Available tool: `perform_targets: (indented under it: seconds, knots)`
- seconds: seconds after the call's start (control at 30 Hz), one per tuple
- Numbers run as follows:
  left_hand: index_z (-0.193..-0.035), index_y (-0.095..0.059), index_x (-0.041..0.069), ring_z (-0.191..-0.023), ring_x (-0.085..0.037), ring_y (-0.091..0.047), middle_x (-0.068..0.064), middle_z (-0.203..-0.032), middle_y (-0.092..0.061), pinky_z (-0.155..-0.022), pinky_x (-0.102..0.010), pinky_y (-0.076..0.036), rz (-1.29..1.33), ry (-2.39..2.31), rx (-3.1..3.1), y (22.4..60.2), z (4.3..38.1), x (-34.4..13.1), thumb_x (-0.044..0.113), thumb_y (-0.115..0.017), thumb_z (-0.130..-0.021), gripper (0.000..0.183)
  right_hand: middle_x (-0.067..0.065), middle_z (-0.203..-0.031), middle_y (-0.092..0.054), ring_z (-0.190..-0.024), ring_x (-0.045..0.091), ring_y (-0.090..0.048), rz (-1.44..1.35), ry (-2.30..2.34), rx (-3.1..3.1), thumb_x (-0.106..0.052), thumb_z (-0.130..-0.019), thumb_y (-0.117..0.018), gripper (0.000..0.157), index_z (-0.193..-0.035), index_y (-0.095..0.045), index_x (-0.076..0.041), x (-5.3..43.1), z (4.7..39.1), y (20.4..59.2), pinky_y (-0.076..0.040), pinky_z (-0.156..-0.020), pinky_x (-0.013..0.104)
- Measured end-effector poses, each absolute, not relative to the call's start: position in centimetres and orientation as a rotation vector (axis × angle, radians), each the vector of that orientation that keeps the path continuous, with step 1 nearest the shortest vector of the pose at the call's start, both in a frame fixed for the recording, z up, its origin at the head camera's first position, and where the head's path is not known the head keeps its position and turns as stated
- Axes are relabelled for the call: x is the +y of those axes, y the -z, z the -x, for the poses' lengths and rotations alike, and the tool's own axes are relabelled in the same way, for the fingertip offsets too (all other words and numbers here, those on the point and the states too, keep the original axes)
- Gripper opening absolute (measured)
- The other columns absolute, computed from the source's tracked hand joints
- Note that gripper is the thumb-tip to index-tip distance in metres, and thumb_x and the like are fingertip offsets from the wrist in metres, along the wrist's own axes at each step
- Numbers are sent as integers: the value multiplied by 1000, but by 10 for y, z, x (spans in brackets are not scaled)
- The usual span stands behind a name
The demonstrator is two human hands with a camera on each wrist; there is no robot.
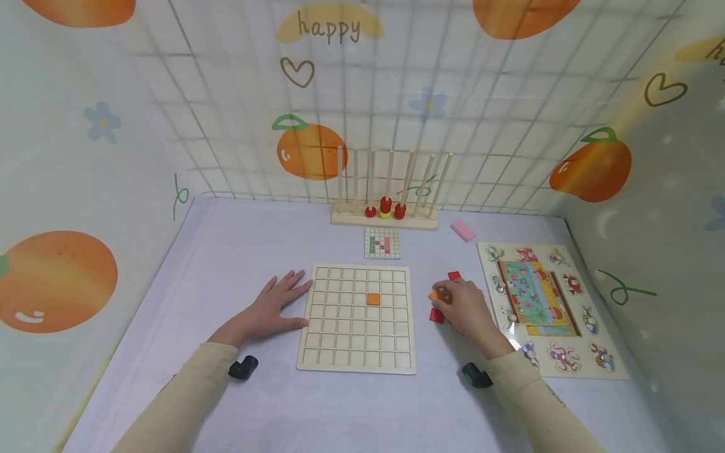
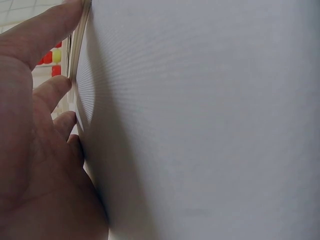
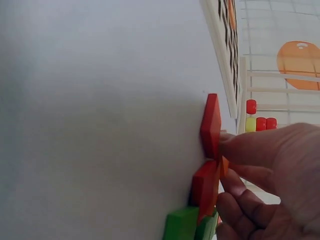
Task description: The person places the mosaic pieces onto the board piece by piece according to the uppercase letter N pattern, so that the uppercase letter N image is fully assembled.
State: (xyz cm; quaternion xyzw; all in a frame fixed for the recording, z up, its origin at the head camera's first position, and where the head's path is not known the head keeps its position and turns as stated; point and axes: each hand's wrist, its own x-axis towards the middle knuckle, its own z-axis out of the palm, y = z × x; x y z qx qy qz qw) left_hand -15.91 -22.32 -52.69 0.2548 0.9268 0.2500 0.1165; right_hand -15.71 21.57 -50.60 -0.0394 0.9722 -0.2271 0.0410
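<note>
My left hand (image 1: pixel 274 308) lies with spread fingers on the table, thumb and fingertips at the left edge of a pale wooden grid board (image 1: pixel 357 365). One orange square tile (image 1: pixel 373 299) sits in a cell right of the board's middle. Beyond the board's right side, my right hand (image 1: pixel 467 308) pinches another orange tile (image 1: pixel 434 295) between thumb and fingers. Around that hand lie a red tile (image 1: pixel 436 315) nearer me and a second red tile (image 1: pixel 455 275) farther off. Green tiles (image 3: pixel 181 223) show beside the red ones in the right wrist view, mostly hidden by the hand from above.
Behind the board lies a small pattern card (image 1: pixel 382 243) with coloured squares. Farther back stands a wooden peg rack (image 1: pixel 354 218) with red and yellow beads. A pink block (image 1: pixel 463 230) is right of it. An animal puzzle board (image 1: pixel 583 371) lies at the right, close to my right forearm.
</note>
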Motion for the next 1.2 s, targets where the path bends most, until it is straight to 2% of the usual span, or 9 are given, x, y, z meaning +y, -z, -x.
perform_targets:
  seconds: [0.27,0.53,0.8,1.07,1.2]
  knots:
    - [-161,-32,18,-156,-35,-5,-10,-170,-15,-125,-56,4,-750,-734,2713,526,159,-223,54,-73,-89,91,6,-92,-67,-88,26,-54,152,750,2982,-15,-88,-80,30,-115,-73,-7,215,158,506,-46,-76,41]
    - [-161,-32,19,-157,-34,-5,-10,-170,-15,-125,-56,4,-746,-738,2714,527,159,-224,54,-73,-89,91,4,-92,-67,-85,24,-54,163,769,2971,-18,-89,-80,29,-117,-73,-15,214,157,507,-44,-74,35]
    - [-161,-32,18,-156,-35,-5,-10,-170,-15,-125,-57,3,-741,-733,2719,527,159,-223,55,-73,-89,91,4,-107,-74,-90,24,-59,169,835,2960,-18,-93,-76,26,-119,-76,-18,215,155,506,-52,-76,37]
    - [-161,-31,19,-156,-35,-6,-10,-170,-15,-124,-57,3,-755,-726,2722,528,159,-224,56,-72,-89,91,3,-94,-74,-78,21,-61,160,918,2930,-16,-94,-75,16,-109,-71,-18,216,155,506,-51,-62,30]
    - [-161,-32,19,-156,-35,-6,-10,-170,-15,-124,-57,3,-760,-729,2721,528,159,-224,56,-72,-89,91,1,-92,-74,-77,20,-61,144,963,2911,-15,-94,-74,14,-107,-70,-18,216,155,507,-50,-60,30]
